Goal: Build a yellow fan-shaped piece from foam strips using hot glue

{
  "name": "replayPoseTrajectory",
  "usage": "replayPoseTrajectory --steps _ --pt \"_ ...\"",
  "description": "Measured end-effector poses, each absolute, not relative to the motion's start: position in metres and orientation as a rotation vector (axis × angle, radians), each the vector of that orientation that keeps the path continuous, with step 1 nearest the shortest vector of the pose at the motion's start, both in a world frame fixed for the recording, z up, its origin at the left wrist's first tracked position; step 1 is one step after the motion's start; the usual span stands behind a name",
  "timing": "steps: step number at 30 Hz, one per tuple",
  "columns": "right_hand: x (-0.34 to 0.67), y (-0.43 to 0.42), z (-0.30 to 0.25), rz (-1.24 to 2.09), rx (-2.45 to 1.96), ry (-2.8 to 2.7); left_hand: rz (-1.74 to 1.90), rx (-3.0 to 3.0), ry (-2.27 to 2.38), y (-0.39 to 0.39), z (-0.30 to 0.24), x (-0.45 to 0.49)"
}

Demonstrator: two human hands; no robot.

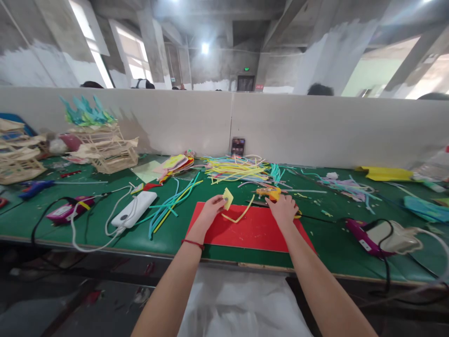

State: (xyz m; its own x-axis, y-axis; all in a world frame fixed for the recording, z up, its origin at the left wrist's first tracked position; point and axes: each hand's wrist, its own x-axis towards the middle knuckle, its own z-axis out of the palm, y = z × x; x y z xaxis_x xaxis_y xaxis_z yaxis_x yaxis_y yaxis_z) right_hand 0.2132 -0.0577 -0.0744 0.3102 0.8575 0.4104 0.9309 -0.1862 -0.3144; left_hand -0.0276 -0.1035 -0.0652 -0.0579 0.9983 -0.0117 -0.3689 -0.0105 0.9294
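Observation:
My left hand (214,206) pinches a small pale-yellow piece (228,198) with a notched edge, above the left part of a red board (252,234). Below it on the board lies a bent yellow strip (237,220), shaped like a V. At the board's upper right, my right hand (283,209) is closed around an orange-yellow hot glue gun (269,192). The glue gun's nozzle points left, towards the strip's upper end. My palm and fingers cover its handle.
Behind the board lies a heap of coloured strips (235,168), with more strips (175,201) to the left. A white power bank (134,209) with cables lies left, a purple power strip (365,238) right. Stick-built models (105,150) stand at the back left. A white partition (298,128) closes the far side.

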Motion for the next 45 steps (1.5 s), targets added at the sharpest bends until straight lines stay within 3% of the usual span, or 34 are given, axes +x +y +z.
replayPoseTrajectory --steps 4,9,12,20,29,45 --pt "0.206 -0.067 -0.074 -0.245 -1.866 -1.610 1.431 0.817 0.978 -0.102 -0.071 -0.024" --pt "0.178 -0.088 -0.080 0.311 -1.334 -1.874 1.462 0.985 1.068 -0.105 -0.071 -0.023" --pt "0.163 -0.103 -0.084 0.415 -1.215 -1.979 1.490 1.078 1.157 -0.110 -0.066 -0.022" --pt "0.171 -0.129 -0.085 0.576 -1.098 -2.060 1.439 1.226 1.220 -0.116 -0.060 -0.020" --pt "0.174 -0.139 -0.093 0.445 -1.125 -2.012 1.306 1.384 1.226 -0.115 -0.061 -0.019" --pt "0.180 -0.149 -0.086 0.576 -1.091 -1.939 1.030 1.621 1.168 -0.095 -0.043 -0.008"
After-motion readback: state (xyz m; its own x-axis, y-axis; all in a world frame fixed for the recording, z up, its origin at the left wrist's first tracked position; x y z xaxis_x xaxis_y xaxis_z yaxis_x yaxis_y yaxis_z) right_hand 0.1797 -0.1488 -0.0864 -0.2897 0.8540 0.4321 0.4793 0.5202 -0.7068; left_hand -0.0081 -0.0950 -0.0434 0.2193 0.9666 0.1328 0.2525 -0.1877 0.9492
